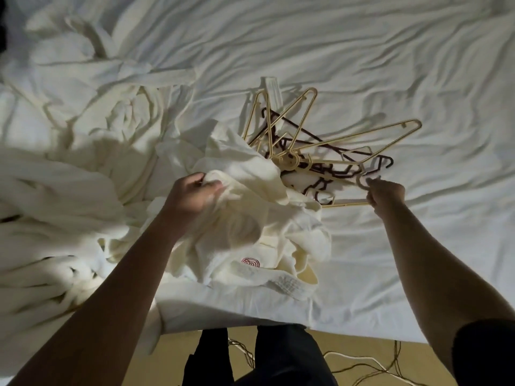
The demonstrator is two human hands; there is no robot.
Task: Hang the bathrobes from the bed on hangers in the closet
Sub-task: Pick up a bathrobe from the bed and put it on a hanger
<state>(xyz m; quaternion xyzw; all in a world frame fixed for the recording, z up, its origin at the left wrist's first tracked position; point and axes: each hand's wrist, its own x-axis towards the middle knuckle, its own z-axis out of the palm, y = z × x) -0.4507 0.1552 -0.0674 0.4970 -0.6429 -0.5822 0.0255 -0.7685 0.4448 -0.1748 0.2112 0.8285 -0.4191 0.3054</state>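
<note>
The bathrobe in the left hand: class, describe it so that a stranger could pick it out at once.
On the white bed, find the near edge, just left of the tangle of hangers. The bathrobe is bunched there in the left hand. Unlike the robes heaped farther left, it shows a red round emblem.

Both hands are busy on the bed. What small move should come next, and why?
Probably lift the right hand to draw its hanger clear of the tangled hanger pile. It pinches that hanger near the hook, and the left hand grips the bathrobe, so freeing the hanger seems due first.
</note>
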